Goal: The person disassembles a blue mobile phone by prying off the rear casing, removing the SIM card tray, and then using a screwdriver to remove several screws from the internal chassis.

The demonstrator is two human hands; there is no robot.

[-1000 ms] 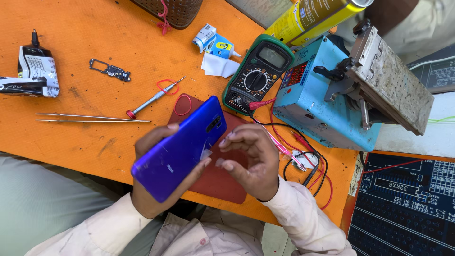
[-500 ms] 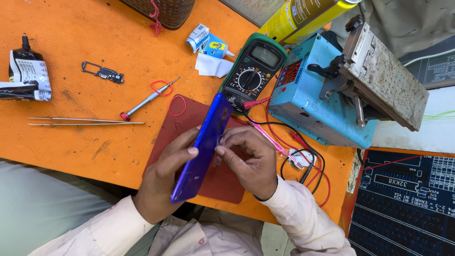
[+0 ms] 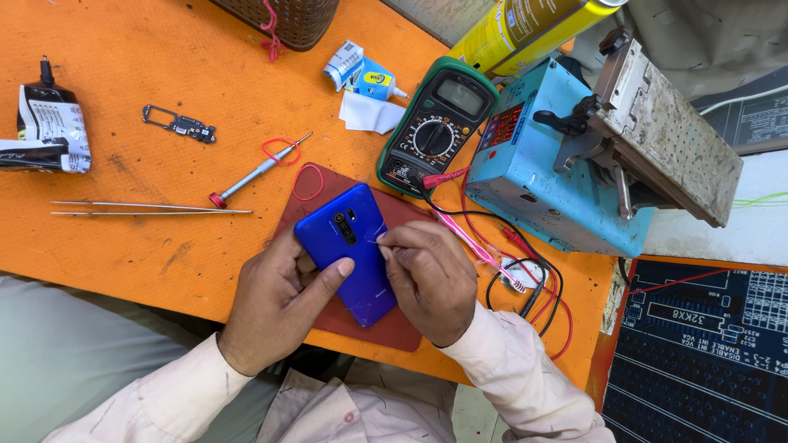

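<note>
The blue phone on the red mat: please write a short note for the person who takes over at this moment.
Left hand holds the blue phone back side up on the red mat, thumb on its back.
Right hand pinches a thin pin beside the camera.
Tweezers and screwdriver lie on the left, meter behind.
Done: back cover on.
Left: cannot tell.

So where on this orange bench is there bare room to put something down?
Bare orange table runs between the black pouch and the basket, and below the tweezers. It is crowded right of the phone: multimeter, cables, blue machine.
</note>
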